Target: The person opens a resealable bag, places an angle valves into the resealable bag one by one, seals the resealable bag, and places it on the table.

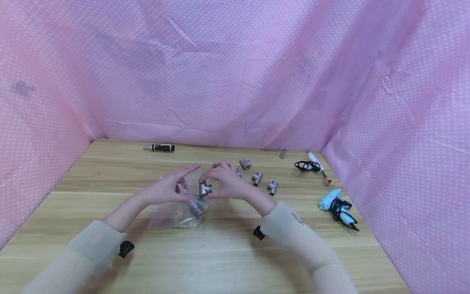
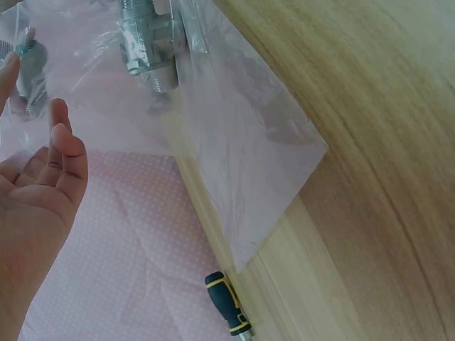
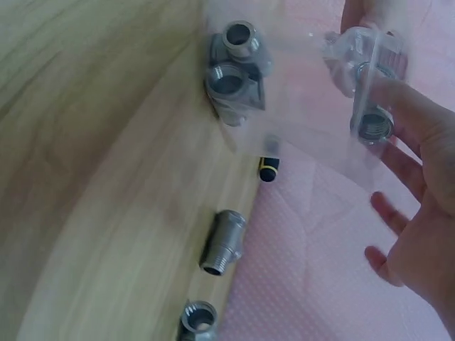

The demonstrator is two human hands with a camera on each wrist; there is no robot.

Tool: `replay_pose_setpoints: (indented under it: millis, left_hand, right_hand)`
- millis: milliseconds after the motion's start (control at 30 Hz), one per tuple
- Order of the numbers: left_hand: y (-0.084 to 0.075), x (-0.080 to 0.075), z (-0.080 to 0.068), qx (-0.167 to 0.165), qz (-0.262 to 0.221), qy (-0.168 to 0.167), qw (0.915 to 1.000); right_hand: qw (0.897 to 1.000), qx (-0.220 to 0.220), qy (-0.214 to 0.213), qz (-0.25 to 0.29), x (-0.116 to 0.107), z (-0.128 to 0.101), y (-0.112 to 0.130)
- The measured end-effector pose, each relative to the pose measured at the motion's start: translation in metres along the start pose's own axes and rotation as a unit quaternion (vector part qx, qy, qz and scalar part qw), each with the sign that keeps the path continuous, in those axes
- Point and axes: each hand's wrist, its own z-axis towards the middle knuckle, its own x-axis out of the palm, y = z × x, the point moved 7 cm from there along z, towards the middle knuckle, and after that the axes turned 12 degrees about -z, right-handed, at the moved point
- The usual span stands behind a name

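My left hand [image 1: 165, 190] holds the edge of a clear plastic bag [image 1: 170, 216], its thumb at the bag's mouth and its index finger stretched out. Metal pipe fittings [image 2: 151, 39] show through the plastic, low in the bag. Between thumb and fingers of my right hand [image 1: 229, 184] is a silver tee pipe fitting [image 1: 205, 189], right at the bag's mouth. In the right wrist view this fitting [image 3: 373, 126] has its threaded opening toward the camera, with plastic overlapping it.
Several tee fittings [image 1: 257, 178] lie right of the hands. A black-and-yellow screwdriver [image 1: 161, 148] is at the back left. Farther right are a small metal cylinder [image 1: 282, 153], a white corded tool [image 1: 315, 160] and a light-blue glue gun [image 1: 339, 207]. Pink dotted cloth [image 1: 220, 81] surrounds the table.
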Motion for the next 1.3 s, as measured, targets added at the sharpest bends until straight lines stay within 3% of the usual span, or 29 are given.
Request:
replay_pose_setpoints:
  millis: [233,567,833,1100,1300]
  left_hand:
    - [0.0,0.0,0.004,0.002,0.005,-0.003,1.0]
    - [-0.001,0.0,0.006,0.013,-0.003,-0.009,0.9999]
    - [-0.001,0.0,0.004,0.017,-0.01,-0.013,0.9997]
    - [0.0,-0.001,-0.001,0.023,0.009,-0.022,0.9994]
    - [0.0,0.0,-0.003,0.028,0.013,-0.022,0.9993]
  right_hand:
    - [0.998,-0.037,0.006,0.054,0.009,0.002,0.003]
    - [0.996,-0.023,0.005,0.082,0.003,-0.003,-0.001]
    - [0.995,-0.034,-0.026,0.087,-0.024,-0.03,-0.018]
    - [0.995,0.024,-0.031,0.087,-0.042,-0.078,-0.064]
    - [0.993,0.104,-0.005,0.059,-0.034,-0.118,-0.101]
